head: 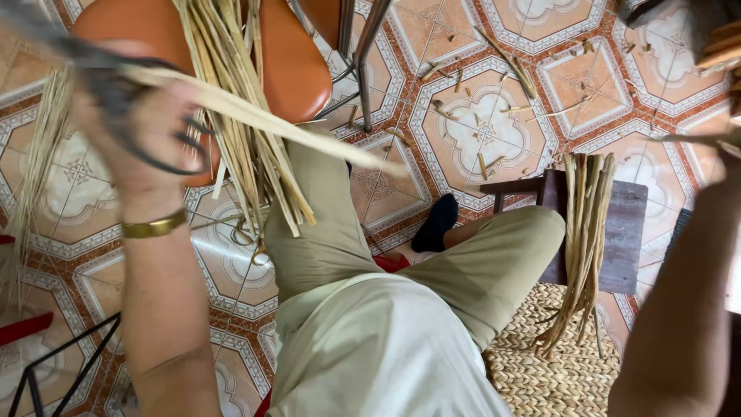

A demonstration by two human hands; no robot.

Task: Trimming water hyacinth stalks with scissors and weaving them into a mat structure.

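My left hand (147, 139) is raised at the upper left, blurred by motion, and grips dark scissors (116, 93) together with a long pale straw strip (262, 123) that runs right across my knee. A gold bracelet (154, 227) sits on that wrist. My right forearm (687, 301) rises along the right edge; its hand is cut off by the frame near another straw strip (695, 140). I sit with my legs in light khaki trousers (363, 324).
A bundle of dried straw (231, 100) hangs over an orange chair seat (289, 66). More twisted straw (583, 239) drapes over a dark wooden stool (625, 232). A woven mat (556, 371) lies below it. Straw scraps litter the patterned tile floor (478, 123).
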